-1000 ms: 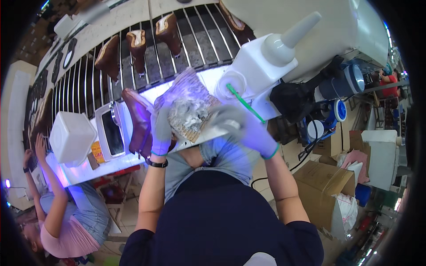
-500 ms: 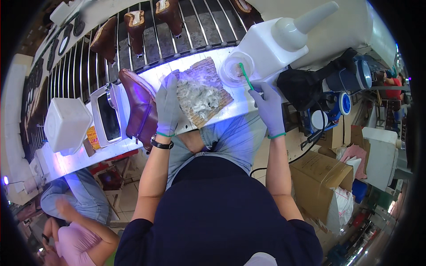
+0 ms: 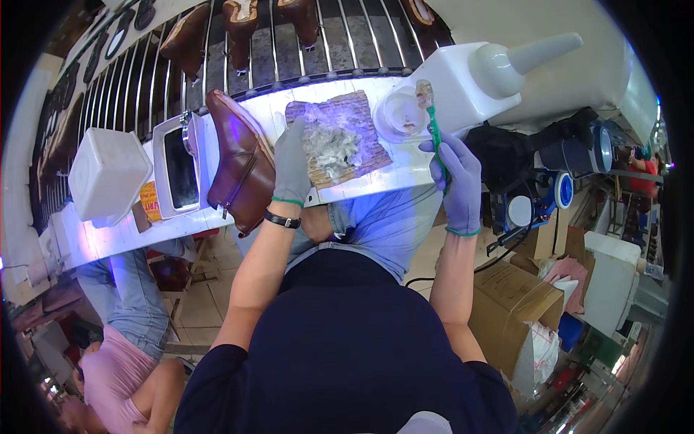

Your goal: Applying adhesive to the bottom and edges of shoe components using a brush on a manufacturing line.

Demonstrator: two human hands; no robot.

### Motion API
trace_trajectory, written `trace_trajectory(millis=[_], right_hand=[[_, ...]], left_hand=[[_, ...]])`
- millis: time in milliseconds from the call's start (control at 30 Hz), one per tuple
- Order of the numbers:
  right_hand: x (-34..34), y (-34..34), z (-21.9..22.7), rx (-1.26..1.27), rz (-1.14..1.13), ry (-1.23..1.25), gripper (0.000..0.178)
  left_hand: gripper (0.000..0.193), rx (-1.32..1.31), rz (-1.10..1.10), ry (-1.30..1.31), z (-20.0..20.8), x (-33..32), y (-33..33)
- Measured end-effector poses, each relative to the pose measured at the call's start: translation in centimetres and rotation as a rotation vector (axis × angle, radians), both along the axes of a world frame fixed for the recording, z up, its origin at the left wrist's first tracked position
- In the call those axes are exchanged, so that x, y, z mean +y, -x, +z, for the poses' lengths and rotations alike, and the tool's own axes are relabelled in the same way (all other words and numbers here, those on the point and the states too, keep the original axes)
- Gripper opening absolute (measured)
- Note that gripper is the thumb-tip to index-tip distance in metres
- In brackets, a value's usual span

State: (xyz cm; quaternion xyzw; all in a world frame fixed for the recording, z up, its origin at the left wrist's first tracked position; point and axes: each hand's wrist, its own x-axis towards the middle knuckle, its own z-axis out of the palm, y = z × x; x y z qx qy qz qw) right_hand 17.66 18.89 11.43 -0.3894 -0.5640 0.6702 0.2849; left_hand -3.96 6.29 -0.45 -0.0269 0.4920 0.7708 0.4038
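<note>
My right hand (image 3: 458, 179), in a pale grey glove, grips a green-handled brush (image 3: 434, 126). Its soiled head points up, in front of a white bottle and beside a round white cup (image 3: 402, 116). My left hand (image 3: 291, 163), gloved too, has its fingers stretched out along the left edge of a corrugated cardboard piece (image 3: 377, 148); their tips are partly hard to make out. White, lumpy residue covers the cardboard's middle. A brown leather ankle boot (image 3: 242, 166) with a side zip lies just left of that hand.
The big white bottle (image 3: 457, 85) has a long spout. Metal rack bars (image 3: 354, 43) at the back hold more brown boots (image 3: 241, 32). On the left stand a white-rimmed container (image 3: 163, 206) and a white jug (image 3: 108, 173). A co-worker in pink (image 3: 119, 365) sits lower left.
The brush has come up out of the cup, and my right hand has moved right and down with a fuller grip. The view has shifted slightly; my left hand stays between boot and cardboard.
</note>
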Motion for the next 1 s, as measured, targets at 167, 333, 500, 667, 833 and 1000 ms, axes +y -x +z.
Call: trace_trajectory(millis=[167, 333, 500, 667, 833, 1000], right_hand=[[-0.9, 1.6, 0.7, -0.149, 0.182, -0.137, 0.027], [-0.5, 3.7, -3.7, -0.33, 0.32, -0.489, 0.031], [-2.0, 5.2, -5.7, -0.453, 0.251, -0.678, 0.026], [-3.3, 4.4, -7.0, -0.509, 0.247, -0.599, 0.022], [-5.0, 3.9, -6.7, -0.501, 0.221, -0.752, 0.019], [-5.6, 2.5, -6.3, -0.571, 0.294, -0.696, 0.018]], left_hand=[[0.025, 0.046, 0.035, 0.017, 0.2, 0.1, -0.1], [0.021, 0.043, 0.027, 0.01, 0.6, 0.0, -0.2], [0.014, -0.015, 0.038, -0.051, 1.0, -0.1, -0.6], [0.016, 0.043, 0.078, -0.036, 0.3, 0.0, -0.5], [0.023, 0.132, 0.139, -0.001, 0.7, 0.5, -0.9], [0.024, 0.244, 0.193, 0.057, 1.3, 0.6, -1.0]])
